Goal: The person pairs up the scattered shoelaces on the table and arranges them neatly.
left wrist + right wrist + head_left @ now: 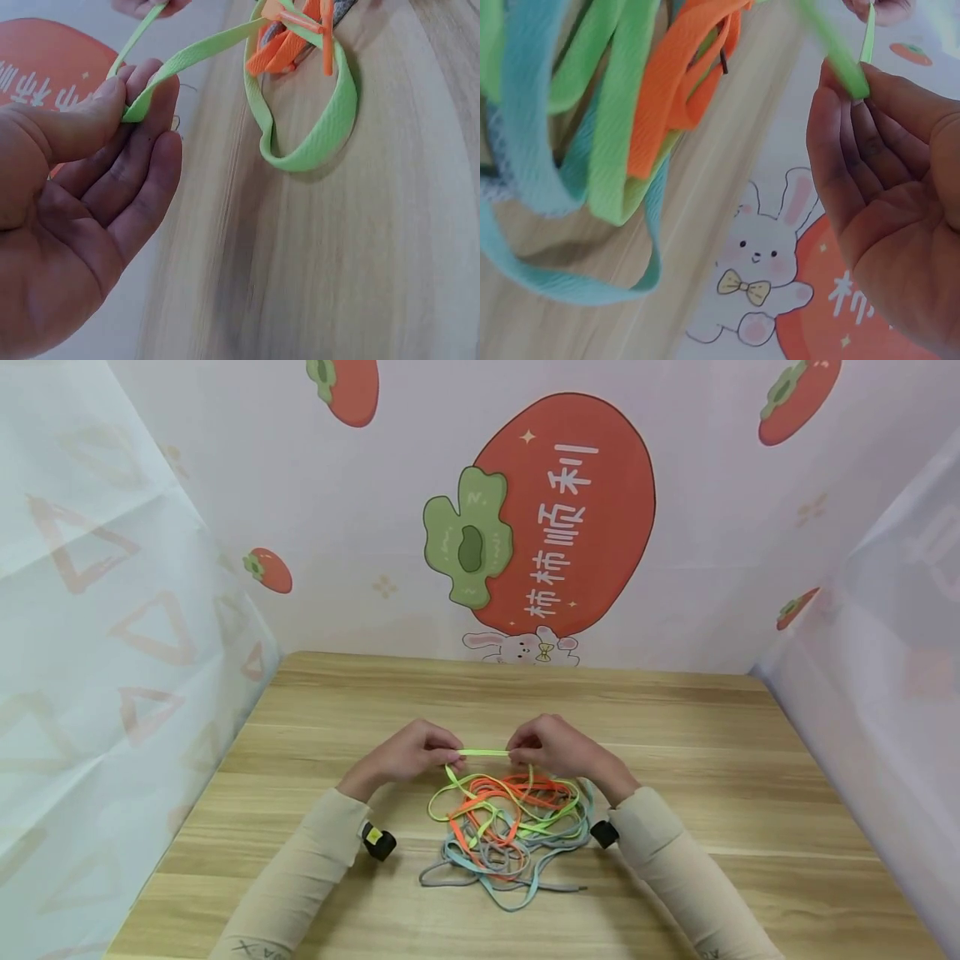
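Observation:
Between my two hands a yellow-green shoelace (483, 752) is stretched in a short straight span above the table. My left hand (420, 749) pinches it between thumb and forefinger, and my right hand (557, 746) pinches the other end of the span. In the left wrist view the lace (214, 45) runs from the left fingertips back to a loop near the pile. Just below the hands lies a tangle of laces: orange (480, 810), light blue (517, 906) and grey (555, 887), with more yellow-green among them. Where the colours cross, parts of each lace are hidden.
The wood-grain table (360, 693) carries the tangle near its middle. Behind it stands a white backdrop (360, 510) printed with red persimmons and a rabbit. White sheets (97, 635) hang along both sides. A small black device (378, 842) sits at each wrist.

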`<action>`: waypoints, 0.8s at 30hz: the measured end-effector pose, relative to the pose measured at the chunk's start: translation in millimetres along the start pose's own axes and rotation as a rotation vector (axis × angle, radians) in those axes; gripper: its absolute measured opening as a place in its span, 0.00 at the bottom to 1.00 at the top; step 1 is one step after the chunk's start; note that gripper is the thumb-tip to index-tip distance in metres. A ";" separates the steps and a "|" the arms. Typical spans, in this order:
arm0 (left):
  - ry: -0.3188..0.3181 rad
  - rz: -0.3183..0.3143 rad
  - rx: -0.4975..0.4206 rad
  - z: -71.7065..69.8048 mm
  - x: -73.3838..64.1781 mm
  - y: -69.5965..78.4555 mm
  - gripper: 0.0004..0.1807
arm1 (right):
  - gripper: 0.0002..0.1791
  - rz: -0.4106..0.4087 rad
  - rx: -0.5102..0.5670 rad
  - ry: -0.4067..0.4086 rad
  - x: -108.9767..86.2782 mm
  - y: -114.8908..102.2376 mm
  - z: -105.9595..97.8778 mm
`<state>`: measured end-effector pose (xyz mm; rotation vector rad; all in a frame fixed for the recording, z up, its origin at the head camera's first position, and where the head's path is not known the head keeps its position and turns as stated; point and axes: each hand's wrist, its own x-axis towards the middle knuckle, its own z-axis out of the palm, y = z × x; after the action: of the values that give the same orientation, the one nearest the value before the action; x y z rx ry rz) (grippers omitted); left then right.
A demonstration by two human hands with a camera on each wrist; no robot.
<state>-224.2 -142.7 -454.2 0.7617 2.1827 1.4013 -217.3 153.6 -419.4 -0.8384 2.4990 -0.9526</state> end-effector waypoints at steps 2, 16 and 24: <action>-0.006 -0.018 -0.031 -2.5 -1.4 -3.0 0.10 | 0.09 -0.004 0.010 -0.003 -1.9 2.9 -1.4; -0.006 -0.076 -0.090 -24.0 -15.8 -13.5 0.11 | 0.11 0.031 0.128 -0.015 -20.3 32.7 -13.4; -0.061 -0.107 -0.064 -34.3 -22.8 -20.4 0.14 | 0.10 0.009 0.160 -0.042 -31.4 46.1 -19.1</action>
<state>-232.6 -187.7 -457.9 0.6460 2.0899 1.3694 -221.3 210.5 -434.2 -0.7876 2.3525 -1.1037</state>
